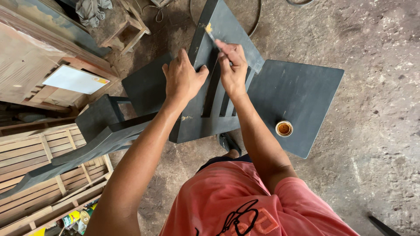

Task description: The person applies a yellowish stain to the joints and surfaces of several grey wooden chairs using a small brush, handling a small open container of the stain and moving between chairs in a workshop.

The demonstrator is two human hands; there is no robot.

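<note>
Hands [208, 74] on chair back [218, 30], w/ knife [211, 31]

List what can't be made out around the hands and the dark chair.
- Head view: the tool in the right hand is mostly covered by the fingers; only a thin tip with tan paste shows.
- The dark chair: its legs are hidden beneath it.
- The small tin: its contents are too small to identify.
- The left hand hides the rail under its palm.

A dark grey chair [280, 94] is marked by a yellowish patch [209, 28], a small tin [284, 128] is filled with orange-brown, a salmon-pink shirt [245, 201] is printed in black, and the floor [372, 43] is mottled grey-brown.
</note>
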